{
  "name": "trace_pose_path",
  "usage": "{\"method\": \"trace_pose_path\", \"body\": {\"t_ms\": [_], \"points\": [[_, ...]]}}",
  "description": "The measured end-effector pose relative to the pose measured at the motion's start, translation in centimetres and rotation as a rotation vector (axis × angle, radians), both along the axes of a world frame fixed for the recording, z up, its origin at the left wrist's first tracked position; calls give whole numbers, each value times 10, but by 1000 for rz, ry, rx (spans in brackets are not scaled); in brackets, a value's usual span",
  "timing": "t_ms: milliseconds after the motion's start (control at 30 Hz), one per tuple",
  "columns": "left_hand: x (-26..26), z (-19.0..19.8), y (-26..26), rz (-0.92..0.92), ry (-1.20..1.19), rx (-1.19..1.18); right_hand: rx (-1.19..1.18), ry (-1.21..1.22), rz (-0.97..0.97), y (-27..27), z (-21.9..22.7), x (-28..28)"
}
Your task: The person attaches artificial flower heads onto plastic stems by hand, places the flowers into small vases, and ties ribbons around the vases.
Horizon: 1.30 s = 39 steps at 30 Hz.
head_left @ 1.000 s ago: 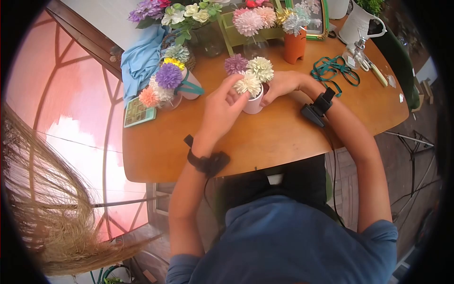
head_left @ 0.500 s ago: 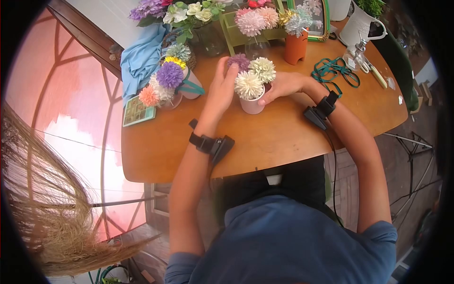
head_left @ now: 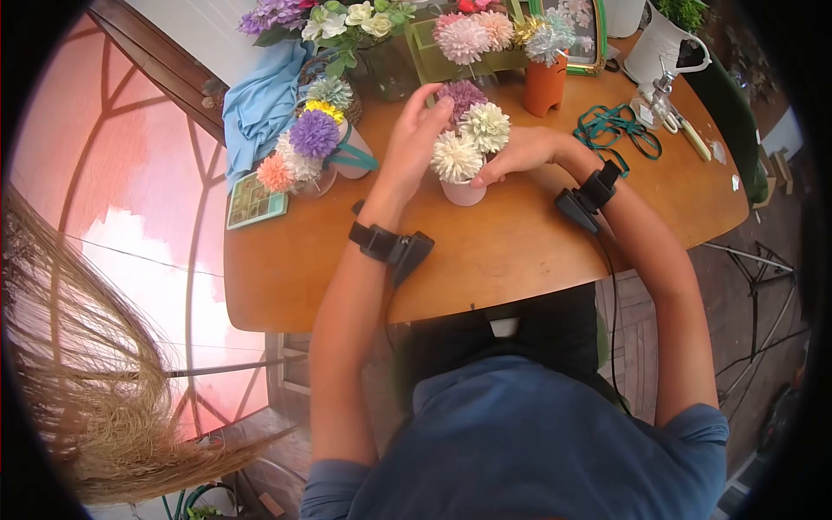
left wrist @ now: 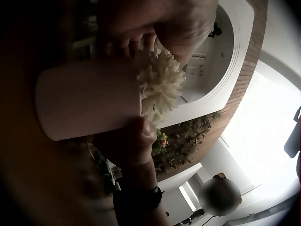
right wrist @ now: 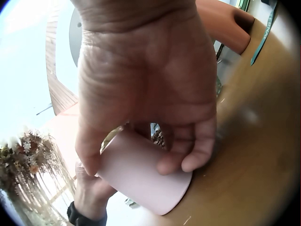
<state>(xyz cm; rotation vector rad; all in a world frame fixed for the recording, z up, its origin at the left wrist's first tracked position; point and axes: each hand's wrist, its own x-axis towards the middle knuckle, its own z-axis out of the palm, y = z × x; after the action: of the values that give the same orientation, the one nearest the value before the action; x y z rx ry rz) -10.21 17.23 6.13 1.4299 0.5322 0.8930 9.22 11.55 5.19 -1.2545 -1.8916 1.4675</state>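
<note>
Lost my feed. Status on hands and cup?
Right hand grips pink cup. Left hand pinches purple flower. Orange vase close behind.

The pink cup (head_left: 464, 191) is serving as landmark — its rim is lying hidden under the cream flowers (head_left: 457, 156) in the head view. Behind the cup, the left hand (head_left: 414, 139) is covering the purple flower's (head_left: 464, 94) stem. Beside the cup, the right hand (right wrist: 146, 89) is being cut off by the right-wrist frame's top edge — its fingertips (right wrist: 164, 167) are blurring.

Pale pink cup (head_left: 463, 191) holds cream and purple flowers (head_left: 472, 126).
</note>
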Motion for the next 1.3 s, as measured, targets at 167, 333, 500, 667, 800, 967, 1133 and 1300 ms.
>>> {"method": "trace_pose_path", "body": {"t_ms": [167,333,500,667,800,967,1133,1300], "points": [[6,9,6,-66,45,9,-26,-23,37,3,1,1],[4,6,4,-95,9,-29,-25,-43,63,6,3,2],[-12,-2,-1,-61,-10,201,-76,4,70,6,4,5],[-22,-3,-12,-157,93,401,-75,34,64,6,-6,11],[-20,-1,-18,-47,126,515,-62,119,18,-4,-9,13],[-23,-4,-12,-92,-47,282,39,-122,-66,-37,13,24],[-22,-10,-6,-65,-124,242,45,-158,-284,-61,28,92],[-21,-13,-1,-34,-112,294,314,-658,-624,-61,7,164]]}}
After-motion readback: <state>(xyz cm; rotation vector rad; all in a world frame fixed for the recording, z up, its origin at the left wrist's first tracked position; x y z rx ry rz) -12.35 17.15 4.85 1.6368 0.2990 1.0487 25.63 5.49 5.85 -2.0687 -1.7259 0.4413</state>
